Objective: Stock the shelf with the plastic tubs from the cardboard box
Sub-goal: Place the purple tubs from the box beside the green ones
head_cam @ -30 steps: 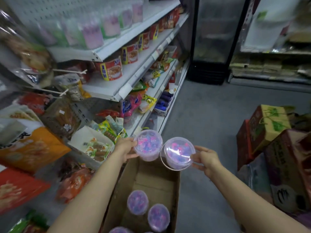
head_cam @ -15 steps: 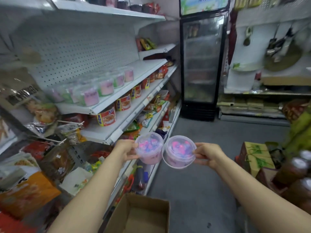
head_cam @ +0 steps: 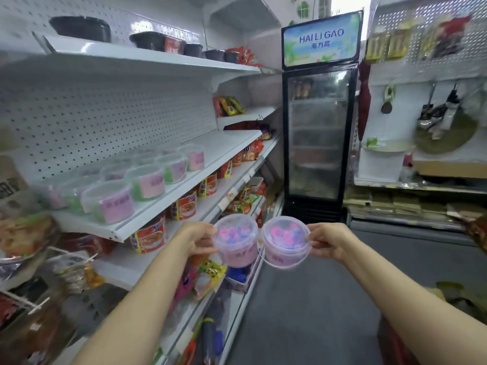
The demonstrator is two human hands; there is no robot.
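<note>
In a shop aisle, two lidded plastic tubs (head_cam: pixel 235 239) (head_cam: pixel 286 242) are held side by side, the left hand (head_cam: pixel 199 238) and right hand (head_cam: pixel 328 241) each gripping one, best lifted level onto the shelf (head_cam: pixel 224 143) beside the stocked tubs (head_cam: pixel 146 180).

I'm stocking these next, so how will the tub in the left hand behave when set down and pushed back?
The tub looks rigid and fairly light: the left hand holds it alone. Its flat, wide shape should slide without tipping, like the tubs on the shelf. The smooth plastic may be slippery.
</note>
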